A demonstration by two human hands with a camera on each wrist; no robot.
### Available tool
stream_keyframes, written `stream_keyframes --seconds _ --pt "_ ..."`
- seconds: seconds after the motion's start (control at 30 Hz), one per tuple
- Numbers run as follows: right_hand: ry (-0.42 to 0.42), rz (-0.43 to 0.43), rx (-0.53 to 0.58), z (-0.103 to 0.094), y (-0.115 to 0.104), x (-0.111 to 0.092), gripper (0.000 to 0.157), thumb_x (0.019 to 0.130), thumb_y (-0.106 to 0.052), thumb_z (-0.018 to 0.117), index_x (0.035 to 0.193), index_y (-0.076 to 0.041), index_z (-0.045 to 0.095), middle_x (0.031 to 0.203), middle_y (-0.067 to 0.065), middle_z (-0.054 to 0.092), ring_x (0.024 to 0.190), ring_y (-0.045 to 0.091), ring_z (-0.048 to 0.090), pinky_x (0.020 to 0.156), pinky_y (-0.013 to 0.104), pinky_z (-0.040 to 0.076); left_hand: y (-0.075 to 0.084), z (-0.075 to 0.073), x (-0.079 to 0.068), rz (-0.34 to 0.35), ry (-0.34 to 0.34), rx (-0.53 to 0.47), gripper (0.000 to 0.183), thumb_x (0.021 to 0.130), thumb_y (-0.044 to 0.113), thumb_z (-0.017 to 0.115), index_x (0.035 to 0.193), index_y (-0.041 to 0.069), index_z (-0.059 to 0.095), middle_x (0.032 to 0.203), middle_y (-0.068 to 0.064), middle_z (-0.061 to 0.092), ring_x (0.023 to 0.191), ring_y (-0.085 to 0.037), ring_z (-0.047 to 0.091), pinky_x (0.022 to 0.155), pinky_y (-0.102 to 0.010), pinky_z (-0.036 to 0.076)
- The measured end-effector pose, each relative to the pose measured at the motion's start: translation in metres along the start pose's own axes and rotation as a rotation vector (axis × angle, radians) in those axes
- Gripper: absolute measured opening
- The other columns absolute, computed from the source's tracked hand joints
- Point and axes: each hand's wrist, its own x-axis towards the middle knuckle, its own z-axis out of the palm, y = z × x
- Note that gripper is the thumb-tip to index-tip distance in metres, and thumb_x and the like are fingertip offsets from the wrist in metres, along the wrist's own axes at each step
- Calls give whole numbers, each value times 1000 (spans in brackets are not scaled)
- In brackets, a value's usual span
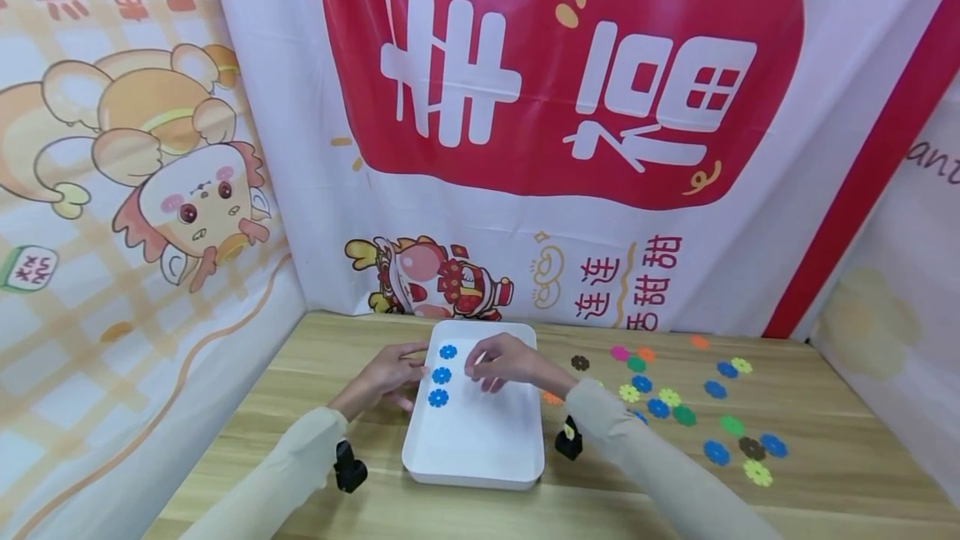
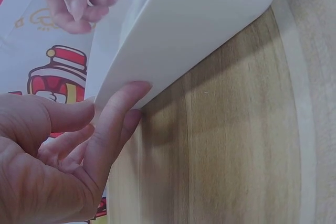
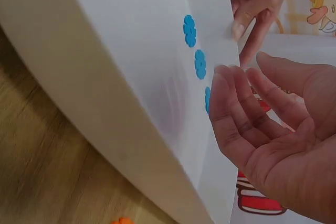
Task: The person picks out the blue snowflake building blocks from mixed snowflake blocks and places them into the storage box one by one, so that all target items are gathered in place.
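Note:
A white rectangular tray stands on the table. Three blue flower-shaped discs, the far one, the middle one and the near one, lie in a row along its left side. My left hand holds the tray's left wall, thumb at the rim and fingers against the outside. Over the tray, to the right of the discs, hovers my right hand. Its fingers are loosely bent, the thumb stands apart from them in the right wrist view, and nothing shows between them.
Many flower-shaped discs lie scattered on the wooden table right of the tray, among them a yellow one, a green one and a brown one. A printed cloth hangs behind the table.

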Motion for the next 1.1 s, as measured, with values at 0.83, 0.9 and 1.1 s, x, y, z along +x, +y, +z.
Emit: stream_keyframes --seconds 0.83,0.9,1.1 --pt "272 -48 102 -118 83 -87 29 104 -18 66 122 5 67 110 22 72 95 38 73 89 58 64 7 2 1 -11 -11 16 57 106 12 61 160 12 43 153 -29 51 100 -26 75 58 -35 65" --pt "304 -40 114 -127 95 -94 29 105 -18 66 121 6 67 110 23 72 98 40 72 91 59 63 6 3 2 -9 -12 20 56 107 12 60 160 12 43 153 -29 51 98 -26 75 58 -34 65" --pt "397 -2 153 -151 130 -111 43 107 -21 63 129 15 59 114 26 72 100 33 74 93 53 64 2 0 2 -13 -14 28 57 107 13 60 161 12 41 154 -30 49 89 -23 76 56 -34 65"
